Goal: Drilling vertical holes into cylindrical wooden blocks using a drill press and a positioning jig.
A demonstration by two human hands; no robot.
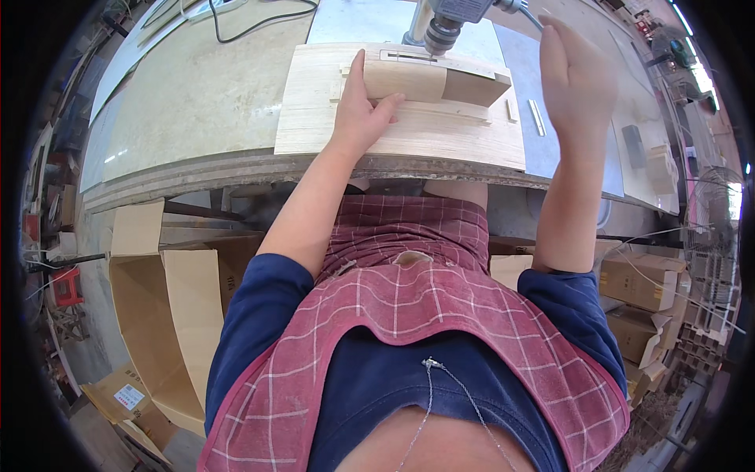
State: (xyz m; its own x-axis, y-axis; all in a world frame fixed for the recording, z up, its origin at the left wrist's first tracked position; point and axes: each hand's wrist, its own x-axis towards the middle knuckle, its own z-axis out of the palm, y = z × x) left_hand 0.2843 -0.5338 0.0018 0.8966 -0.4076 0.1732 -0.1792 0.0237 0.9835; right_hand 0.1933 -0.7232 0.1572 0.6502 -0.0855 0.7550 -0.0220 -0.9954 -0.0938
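A small, pale wooden box [405,80] lies on a light wooden board [314,126] under the chuck of a drill press [443,35]. One end of it looks darker, and a narrow slot shows along its far edge. My left hand [364,118] grips the box near its left end, thumb along the near face and a finger stretched toward the back. Raised at the right, my right hand [580,79] is blurred by motion. The drill press lever [531,17] runs into its curled fingers, which are partly hidden.
Thin wooden strips [460,112] border the box on the board. A black cable [259,27] lies on the workbench [212,102] at the far left. To the right are a dark block [633,147] and pale wooden pieces [663,169]. Cardboard boxes [193,315] stand below the bench.
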